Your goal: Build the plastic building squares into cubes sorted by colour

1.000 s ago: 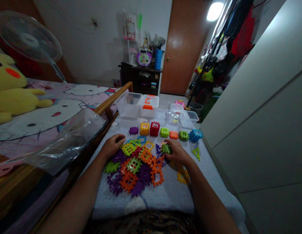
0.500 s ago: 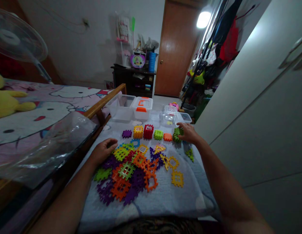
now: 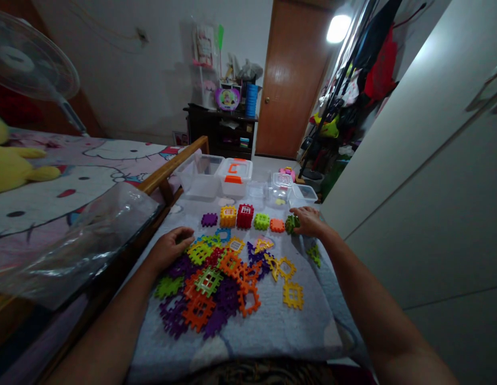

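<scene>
My right hand point(image 3: 309, 221) is at the far right of the cloth-covered surface, its fingers curled round a small stack of dark green plastic building pieces point(image 3: 290, 225). The thumb side is partly hidden by the hand. My left hand point(image 3: 175, 246) rests at the left edge of a mixed heap, fingers loosely bent, thumb apart, holding nothing. In that heap lie orange pieces point(image 3: 199, 310), purple pieces point(image 3: 227, 293) and light green pieces point(image 3: 209, 281). A row beyond it has a purple stack point(image 3: 209, 220), a yellow stack point(image 3: 228, 216), a red stack point(image 3: 245, 216), a lime stack point(image 3: 262, 221) and a salmon-orange stack point(image 3: 277, 225).
Clear plastic boxes point(image 3: 200, 179) stand along the far edge, one with an orange-latched lid point(image 3: 236, 170). Loose yellow pieces point(image 3: 293, 295) and a green triangle point(image 3: 313, 255) lie toward the right. A wooden bed rail point(image 3: 176, 163) borders the left, a pale wardrobe point(image 3: 425, 187) the right.
The dark green stack now sits lower and flatter beneath my right hand, which has come down slightly with it. My left hand stays in place.
</scene>
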`<act>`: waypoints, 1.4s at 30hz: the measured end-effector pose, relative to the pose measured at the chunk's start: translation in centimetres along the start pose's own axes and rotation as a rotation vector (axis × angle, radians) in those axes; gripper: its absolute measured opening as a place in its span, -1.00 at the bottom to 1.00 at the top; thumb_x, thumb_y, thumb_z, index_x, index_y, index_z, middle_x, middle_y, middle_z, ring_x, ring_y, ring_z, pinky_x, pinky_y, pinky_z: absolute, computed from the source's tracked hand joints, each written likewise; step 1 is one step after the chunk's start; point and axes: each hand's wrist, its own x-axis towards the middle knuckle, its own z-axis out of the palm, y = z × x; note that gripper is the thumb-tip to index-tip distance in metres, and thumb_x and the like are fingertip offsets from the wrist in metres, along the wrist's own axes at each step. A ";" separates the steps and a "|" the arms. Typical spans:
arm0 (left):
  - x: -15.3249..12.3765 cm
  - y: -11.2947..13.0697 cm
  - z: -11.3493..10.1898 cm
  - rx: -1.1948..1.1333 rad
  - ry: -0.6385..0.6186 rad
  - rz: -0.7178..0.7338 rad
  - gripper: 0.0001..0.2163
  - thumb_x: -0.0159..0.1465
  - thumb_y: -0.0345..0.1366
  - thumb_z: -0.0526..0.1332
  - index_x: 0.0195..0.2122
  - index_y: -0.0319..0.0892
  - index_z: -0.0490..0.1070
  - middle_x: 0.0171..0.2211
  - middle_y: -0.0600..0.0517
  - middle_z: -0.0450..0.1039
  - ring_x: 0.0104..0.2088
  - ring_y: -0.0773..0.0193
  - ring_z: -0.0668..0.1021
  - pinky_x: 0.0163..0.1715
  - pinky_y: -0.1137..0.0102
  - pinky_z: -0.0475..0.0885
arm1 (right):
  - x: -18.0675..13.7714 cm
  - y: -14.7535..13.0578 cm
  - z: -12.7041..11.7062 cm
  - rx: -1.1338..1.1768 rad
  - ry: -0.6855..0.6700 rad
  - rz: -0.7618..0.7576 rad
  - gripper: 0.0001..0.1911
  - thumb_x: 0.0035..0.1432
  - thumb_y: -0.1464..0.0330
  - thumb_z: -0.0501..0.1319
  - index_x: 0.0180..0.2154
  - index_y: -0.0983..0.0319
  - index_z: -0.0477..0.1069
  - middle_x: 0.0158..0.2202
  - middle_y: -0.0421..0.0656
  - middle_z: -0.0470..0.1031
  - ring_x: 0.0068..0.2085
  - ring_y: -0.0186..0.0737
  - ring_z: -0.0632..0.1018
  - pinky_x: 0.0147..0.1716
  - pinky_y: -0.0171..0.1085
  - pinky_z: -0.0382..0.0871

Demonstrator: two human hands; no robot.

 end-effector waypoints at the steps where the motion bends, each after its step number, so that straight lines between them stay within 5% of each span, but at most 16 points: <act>1: 0.0 0.0 0.0 0.001 0.001 0.002 -0.44 -0.05 0.22 0.28 -0.23 -0.15 0.52 -0.19 -0.06 0.61 -0.16 0.02 0.61 -0.04 0.21 0.47 | 0.0 0.0 0.0 -0.003 -0.002 0.000 -0.24 -0.12 0.33 0.34 0.18 0.17 0.29 0.15 0.07 0.39 0.17 0.22 0.31 0.09 0.07 0.11; 22: -0.2 0.2 -0.2 0.027 -0.032 0.013 -0.42 -0.02 0.22 0.25 -0.18 -0.17 0.51 -0.17 -0.07 0.59 -0.15 0.02 0.60 -0.03 0.22 0.46 | -0.9 -1.2 -1.3 0.040 0.058 0.004 -0.17 -0.12 0.41 0.35 0.24 0.19 0.23 0.19 0.08 0.34 0.19 0.28 0.28 0.14 0.14 0.07; 26: -0.4 0.3 -0.3 0.047 -0.045 0.032 -0.45 0.03 0.19 0.23 -0.18 -0.18 0.51 -0.17 -0.07 0.59 -0.15 0.04 0.59 -0.03 0.24 0.45 | -3.8 -4.7 -1.9 0.250 0.157 -0.146 -0.29 0.02 0.36 0.29 0.23 0.14 0.24 0.17 0.02 0.36 0.19 0.19 0.32 0.15 0.10 0.15; 31: -0.6 0.4 -0.1 0.065 -0.052 0.067 -0.48 0.04 0.17 0.24 -0.20 -0.18 0.52 -0.18 -0.07 0.60 -0.17 0.05 0.60 -0.07 0.25 0.47 | -7.4 -11.8 -1.1 0.458 0.056 -0.378 -0.51 0.12 0.35 0.25 0.11 0.11 0.34 0.06 -0.05 0.44 0.11 0.02 0.41 0.10 -0.01 0.26; 36: -0.5 0.0 0.3 0.129 -0.030 0.145 -0.55 0.10 0.08 0.23 -0.18 -0.19 0.51 -0.20 -0.06 0.59 -0.17 0.08 0.59 -0.08 0.26 0.46 | -7.7 -17.6 0.0 0.478 0.104 -0.366 -0.52 0.15 0.16 0.26 0.07 0.18 0.35 -0.07 0.00 0.50 -0.02 0.04 0.46 0.05 -0.01 0.27; 42: -0.3 -0.5 0.7 0.141 0.022 0.173 -0.59 0.13 0.04 0.20 -0.19 -0.20 0.50 -0.20 -0.06 0.57 -0.19 0.10 0.58 -0.10 0.25 0.46 | -6.5 -20.4 1.2 0.373 0.085 -0.246 -0.47 0.08 0.09 0.27 0.01 0.23 0.36 -0.16 0.01 0.52 -0.11 0.01 0.49 -0.11 -0.08 0.30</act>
